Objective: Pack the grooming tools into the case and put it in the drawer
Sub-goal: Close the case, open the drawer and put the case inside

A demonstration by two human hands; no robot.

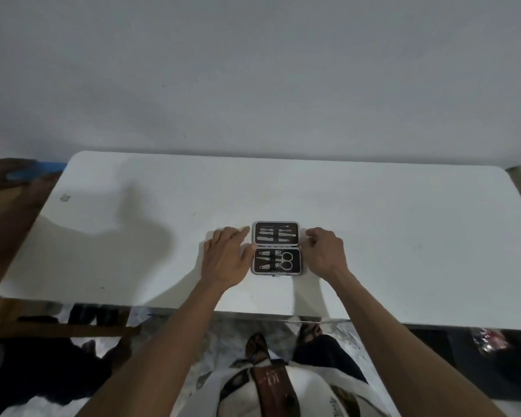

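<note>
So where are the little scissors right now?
The small silver scissors sit in the near half of the open dark-lined grooming case, right side, on the white table between both hands.

Small grey-rimmed hinged case (276, 248) had matt dark lining; slim silver grooming tools (272, 261) looked polished metal; broad white table (373, 236) was smooth, faintly glossy.

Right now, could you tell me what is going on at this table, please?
A person stands at a white table with an open grooming case lying flat, tools strapped in both halves, scissors in the near one. The left hand and right hand touch its sides. It is not yet closed.
</note>
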